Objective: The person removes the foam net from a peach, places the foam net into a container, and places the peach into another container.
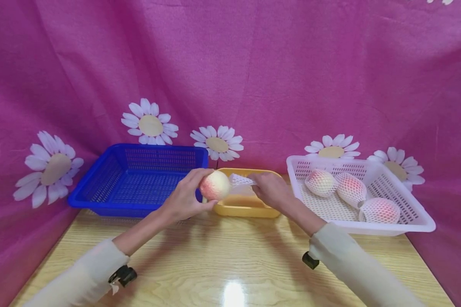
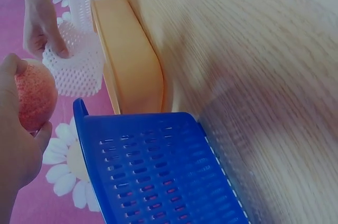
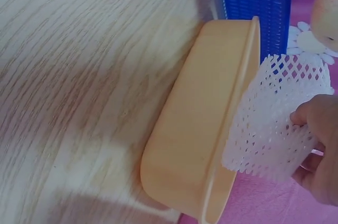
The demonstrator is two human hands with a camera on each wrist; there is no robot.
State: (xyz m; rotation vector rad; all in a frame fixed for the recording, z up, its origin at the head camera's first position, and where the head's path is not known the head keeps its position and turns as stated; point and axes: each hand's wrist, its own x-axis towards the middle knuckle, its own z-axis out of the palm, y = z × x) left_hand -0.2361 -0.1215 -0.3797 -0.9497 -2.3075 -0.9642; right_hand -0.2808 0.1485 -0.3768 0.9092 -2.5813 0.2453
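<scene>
A bare peach (image 1: 215, 186), pale yellow with a red blush, is held between the thumb and fingers of my left hand (image 1: 187, 194). It hangs in the air by the gap between the blue basket and the yellow tub. My right hand (image 1: 270, 187) pinches an empty white foam net sleeve (image 3: 274, 123) over the yellow tub (image 1: 249, 210). In the left wrist view the foam net (image 2: 76, 65) dangles from the right fingers, apart from the peach (image 2: 37, 95).
On the left stands a blue perforated basket (image 1: 138, 211). A white perforated basket (image 1: 418, 219) at the right holds several peaches (image 1: 351, 189) in foam nets. Behind everything hangs a magenta curtain (image 1: 253, 85) with daisies. The wooden table (image 1: 215, 256) stretches in front.
</scene>
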